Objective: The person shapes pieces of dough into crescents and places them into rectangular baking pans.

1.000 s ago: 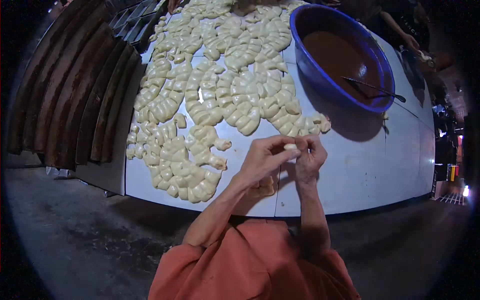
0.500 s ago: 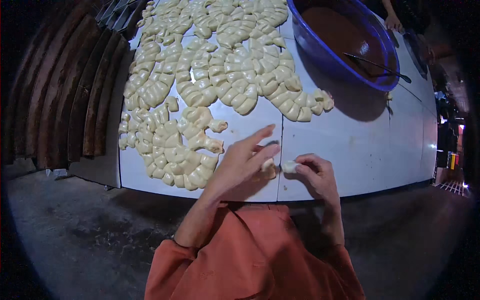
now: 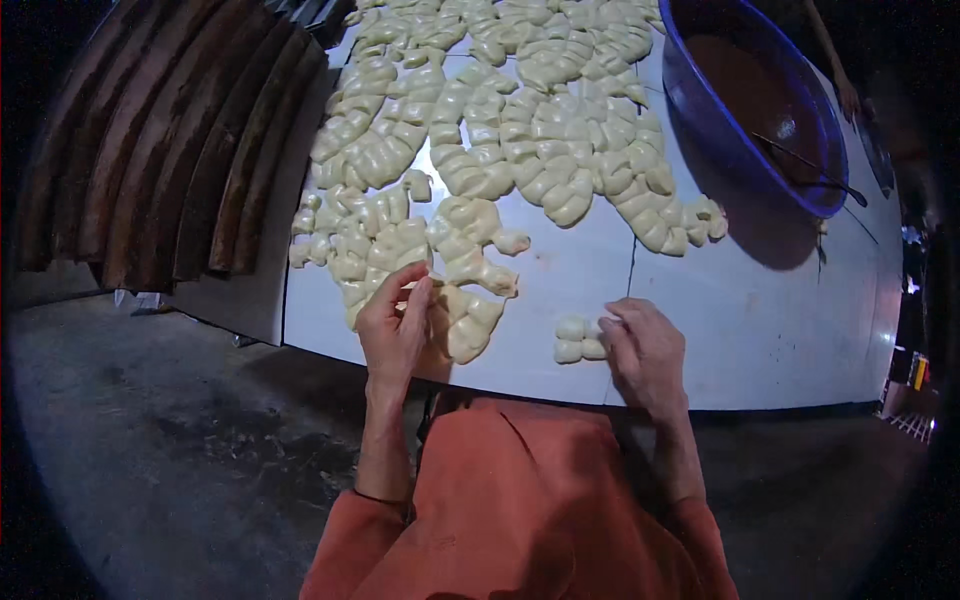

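Pale, glossy dough pieces (image 3: 545, 125) lie in joined rows over the left and far part of the white table. My left hand (image 3: 393, 325) is at the near edge of this dough, thumb and forefinger drawn together on a piece there; the fingers partly hide it. To the right, on bare table top, sits a small cluster of dough pieces (image 3: 573, 340) set side by side. My right hand (image 3: 645, 350) is at the cluster's right side, its thumb and fingertips closed on a piece that they partly cover.
A large blue tub (image 3: 672, 75) of brown liquid stands at the far right, a dark-handled tool (image 3: 800, 165) resting in it. Long brown curved troughs (image 3: 150, 150) are stacked at the left. Another person's arm (image 3: 840, 80) reaches in at the far right. The white table's (image 3: 740, 350) front edge is near my apron.
My left hand has moved left, away from the small cluster to the larger dough spread. My right hand stays by the cluster, now uncovered. The view has shifted, moving the scene rightward.
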Motion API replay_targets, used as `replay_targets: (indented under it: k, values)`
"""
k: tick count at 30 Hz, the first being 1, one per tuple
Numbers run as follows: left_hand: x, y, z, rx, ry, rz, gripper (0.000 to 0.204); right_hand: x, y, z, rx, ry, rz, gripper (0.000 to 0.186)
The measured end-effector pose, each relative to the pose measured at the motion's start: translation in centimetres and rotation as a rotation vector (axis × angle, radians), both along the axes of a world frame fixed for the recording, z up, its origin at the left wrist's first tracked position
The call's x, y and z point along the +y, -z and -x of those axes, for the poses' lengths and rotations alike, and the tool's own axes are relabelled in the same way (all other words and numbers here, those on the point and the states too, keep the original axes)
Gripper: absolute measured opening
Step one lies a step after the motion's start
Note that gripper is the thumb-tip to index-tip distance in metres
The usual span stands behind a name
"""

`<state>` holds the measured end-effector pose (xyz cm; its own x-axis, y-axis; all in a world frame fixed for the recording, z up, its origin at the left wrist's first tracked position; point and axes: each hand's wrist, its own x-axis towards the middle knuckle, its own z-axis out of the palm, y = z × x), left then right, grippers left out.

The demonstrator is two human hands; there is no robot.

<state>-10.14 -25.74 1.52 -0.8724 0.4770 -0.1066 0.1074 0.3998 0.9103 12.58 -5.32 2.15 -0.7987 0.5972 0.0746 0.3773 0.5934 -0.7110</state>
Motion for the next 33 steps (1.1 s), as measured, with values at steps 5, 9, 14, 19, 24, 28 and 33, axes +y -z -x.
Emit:
replay_targets:
  k: [5, 9, 14, 19, 24, 28, 33]
  values:
    - [0.6, -0.2, -0.1, 0.191, 0.096, 0.057, 0.021, -3.6, 1.2, 10.5, -0.026, -0.307, -0.208, 0.031]
    - [1.3, 0.4, 0.6, 0.586, 0.378, 0.116, 0.033, -3.7, 4.3, 13.0, 0.093, -0.373, -0.18, 0.03]
    - [3.7, 1.3, 0.6, 0.698, 0.553, 0.219, 0.034, -2.0, 2.4, 12.0, -0.021, -0.026, 0.934, 0.02]
    - [4.1, 2.8, 1.7, 0.652, 0.604, 0.164, 0.022, -2.2, 2.1, 11.8, 0.028, 0.035, 0.955, 0.025]
    - [3.7, 3.0, 1.7, 0.654, 0.605, 0.14, 0.02, -1.5, 0.1, 11.2, -0.054, -0.063, 1.037, 0.021]
    - [4.0, 3.2, 1.4, 0.605, 0.554, 0.103, 0.017, 0.1, -1.8, 8.6, 0.217, 0.092, 1.281, 0.018]
    - [3.9, 3.1, 1.4, 0.63, 0.569, 0.175, 0.02, 2.5, -4.1, 5.5, 0.736, -0.015, 1.382, 0.022]
